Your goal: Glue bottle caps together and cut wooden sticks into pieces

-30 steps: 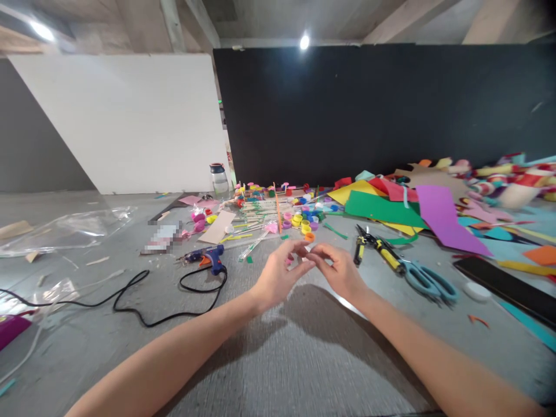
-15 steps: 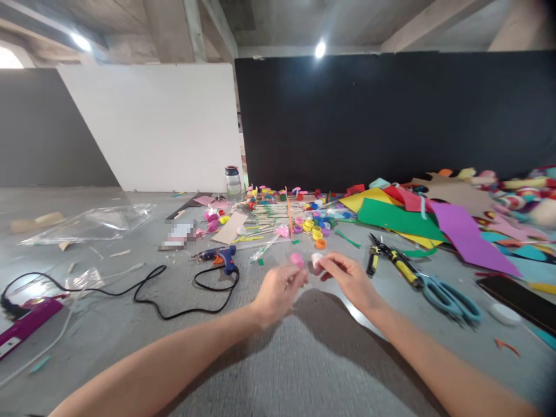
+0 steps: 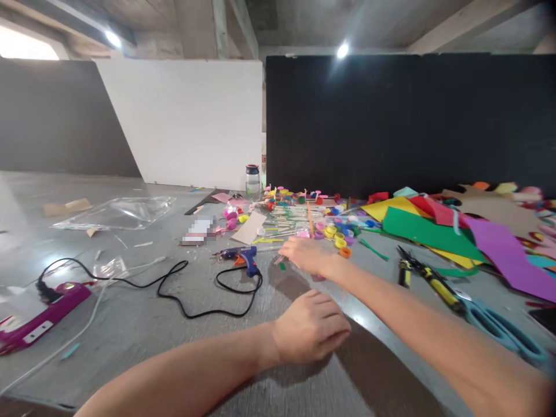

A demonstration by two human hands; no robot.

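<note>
My left hand [image 3: 311,326] rests low over the grey tabletop, back up and fingers curled under; whatever is inside is hidden. Farther out, my right hand [image 3: 303,255] reaches leftward, palm down, fingers stretched toward a small clear plastic strip [image 3: 279,259] and a green scrap [image 3: 282,266]. I cannot tell whether the fingertips touch the strip. Under the right wrist, a pink bottle cap [image 3: 319,277] shows in part. A blue glue gun [image 3: 249,259] with an orange trigger lies left of that hand. Colored bottle caps [image 3: 340,240] are scattered just beyond it.
A black cord [image 3: 186,313] loops across the left side, near a purple power strip [image 3: 47,317]. Pliers [image 3: 434,284] and blue-handled scissors [image 3: 504,330] lie right. Beyond are colored sheets [image 3: 434,231], a jar [image 3: 252,180] and thin sticks [image 3: 289,215].
My hands have moved apart. The right reached forward and left; the left drew back and curled. The white cap at my right fingertips is no longer visible. The view swung left.
</note>
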